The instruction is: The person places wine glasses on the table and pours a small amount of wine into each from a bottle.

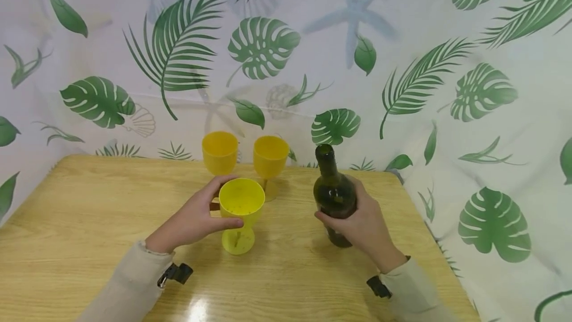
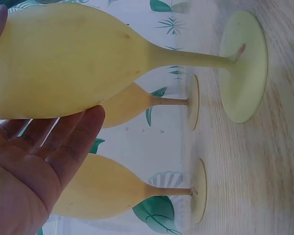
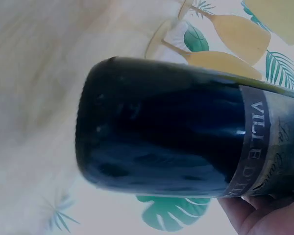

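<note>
Your left hand has its grip around the bowl of the nearest yellow goblet, just left of the middle of the head view: thumb on the near side, fingers curved round the far side. The goblet stands upright with its foot on the bench. In the left wrist view the fingers lie fairly straight along the bowl, the palm cupping it rather than squeezing.

Your right hand is wrapped round the body of the dark green bottle, right of centre in the head view. The bottle is upright or close to it, its open neck pointing up. In the right wrist view its base seems clear of the bench, though you cannot tell this for sure; a grey label band with pale lettering shows near your fingers at the lower right of that frame.

Behind the held goblet, toward the upper middle of the bench, two more yellow goblets stand side by side, near each other and apart from the one in your grip. A white curtain printed with green leaves hangs behind and to the right of the bench. Both of your arms wear pale sleeves.
</note>
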`<state>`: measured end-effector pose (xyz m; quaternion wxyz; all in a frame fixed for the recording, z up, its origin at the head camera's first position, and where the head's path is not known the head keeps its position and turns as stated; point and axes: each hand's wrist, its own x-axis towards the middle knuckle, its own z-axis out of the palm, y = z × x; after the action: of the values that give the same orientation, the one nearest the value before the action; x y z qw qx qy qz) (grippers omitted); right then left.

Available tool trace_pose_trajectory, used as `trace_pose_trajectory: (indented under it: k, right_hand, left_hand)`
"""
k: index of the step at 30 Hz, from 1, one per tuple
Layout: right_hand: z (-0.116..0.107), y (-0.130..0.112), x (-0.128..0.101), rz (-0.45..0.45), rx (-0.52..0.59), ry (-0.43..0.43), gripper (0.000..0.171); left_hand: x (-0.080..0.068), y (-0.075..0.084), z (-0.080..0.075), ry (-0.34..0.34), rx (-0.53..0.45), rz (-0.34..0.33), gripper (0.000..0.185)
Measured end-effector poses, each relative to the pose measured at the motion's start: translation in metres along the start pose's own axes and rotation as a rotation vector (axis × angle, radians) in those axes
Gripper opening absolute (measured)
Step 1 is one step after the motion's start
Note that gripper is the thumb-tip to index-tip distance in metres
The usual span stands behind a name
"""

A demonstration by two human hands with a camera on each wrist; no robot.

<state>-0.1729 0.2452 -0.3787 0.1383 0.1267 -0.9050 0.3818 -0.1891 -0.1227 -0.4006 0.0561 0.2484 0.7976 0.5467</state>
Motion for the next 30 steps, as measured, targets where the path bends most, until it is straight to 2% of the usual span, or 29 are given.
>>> trace_pose_trajectory:
  k: [4, 9, 17, 30]
  right_hand:
    - [-0.007, -0.009, 0.004, -0.070, -0.117, -0.012, 0.090]
    - [-0.014, -0.017, 0.010, -0.154, -0.214, -0.055, 0.091]
    - [-0.021, -0.028, 0.018, -0.306, -0.437, -0.039, 0.093]
    - [-0.031, -0.040, 0.030, -0.407, -0.666, -0.078, 0.093]
  left_hand:
    - [-0.002, -0.001, 0.000, 0.002, -0.001, 0.009, 0.087]
    - [-0.003, -0.002, 0.000, 0.001, -0.009, 0.008, 0.089]
    - [-0.003, -0.005, 0.001, -0.002, -0.008, -0.001, 0.087]
    - [0.000, 0.001, 0.001, -0.006, -0.013, -0.004, 0.089]
